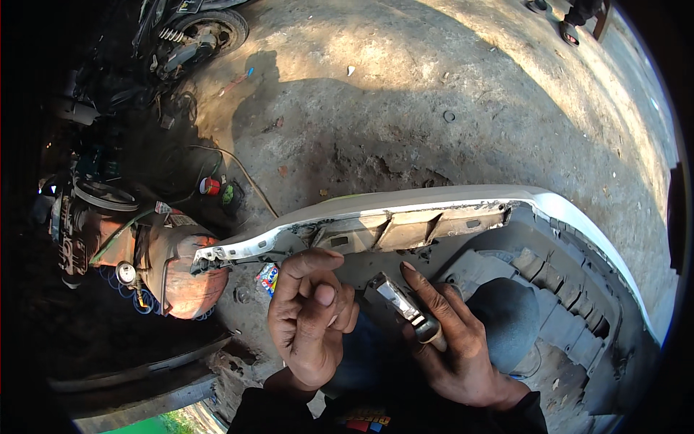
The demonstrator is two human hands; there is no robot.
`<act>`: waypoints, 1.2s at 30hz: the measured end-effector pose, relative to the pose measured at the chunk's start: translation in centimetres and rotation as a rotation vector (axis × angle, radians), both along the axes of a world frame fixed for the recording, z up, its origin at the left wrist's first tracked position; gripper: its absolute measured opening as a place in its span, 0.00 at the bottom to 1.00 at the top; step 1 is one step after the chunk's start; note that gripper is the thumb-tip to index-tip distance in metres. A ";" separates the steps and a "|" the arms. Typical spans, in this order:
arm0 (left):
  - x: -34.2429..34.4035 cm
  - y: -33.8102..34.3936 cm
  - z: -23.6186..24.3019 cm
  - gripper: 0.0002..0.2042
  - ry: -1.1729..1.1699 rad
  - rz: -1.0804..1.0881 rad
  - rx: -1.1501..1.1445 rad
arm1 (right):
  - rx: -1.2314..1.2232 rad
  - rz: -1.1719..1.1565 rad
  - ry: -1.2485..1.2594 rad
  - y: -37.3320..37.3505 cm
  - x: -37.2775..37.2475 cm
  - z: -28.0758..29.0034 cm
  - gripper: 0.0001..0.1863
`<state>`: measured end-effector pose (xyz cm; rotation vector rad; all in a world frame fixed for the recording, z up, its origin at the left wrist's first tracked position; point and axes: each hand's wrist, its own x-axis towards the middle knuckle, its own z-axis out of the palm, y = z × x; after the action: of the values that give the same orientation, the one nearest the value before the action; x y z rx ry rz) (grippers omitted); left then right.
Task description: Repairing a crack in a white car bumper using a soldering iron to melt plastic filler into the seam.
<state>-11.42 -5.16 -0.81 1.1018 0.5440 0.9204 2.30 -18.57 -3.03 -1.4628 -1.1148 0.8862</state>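
My left hand (309,318) is raised below the long white plastic bumper panel (549,197), fingers curled and thumb bent; whether anything small is inside is hidden. Just right of it, my right hand (463,340) grips a shiny metal tool (397,302) with a dark and tan handle, its index finger stretched along the side. The panel's ribbed, dirty underside (408,230) faces me above both hands. A grey plastic piece with slots (549,311) lies beneath the panel at the right, behind my rounded dark knee (506,318).
A rusty orange air compressor (194,267) with gauge and hoses stands at the left. A motorbike wheel (224,30) is at the top left. A small red can (210,186) sits on the concrete floor (347,123). Another person's sandalled foot (569,32) shows top right.
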 end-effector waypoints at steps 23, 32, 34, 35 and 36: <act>-1.0 1.6 0.2 0.16 0.026 -0.188 -0.184 | -0.092 0.008 -0.108 0.7 -0.6 0.6 0.47; -1.3 2.1 0.1 0.11 -0.077 -0.315 -0.280 | -0.101 0.110 0.029 0.7 -0.5 0.8 0.40; -1.5 2.1 0.1 0.11 -0.074 -0.303 -0.271 | -0.084 0.118 0.001 0.7 -0.6 0.9 0.36; -1.4 2.1 0.0 0.11 -0.075 -0.301 -0.266 | -0.087 0.116 -0.002 0.6 -0.7 0.8 0.36; -1.4 2.1 0.0 0.11 -0.078 -0.304 -0.267 | -0.086 0.109 0.023 0.4 -0.8 0.7 0.35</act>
<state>-12.80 -3.09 -0.81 0.8728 0.4074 0.6033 1.55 -18.13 -2.32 -1.4694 -1.1597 1.0359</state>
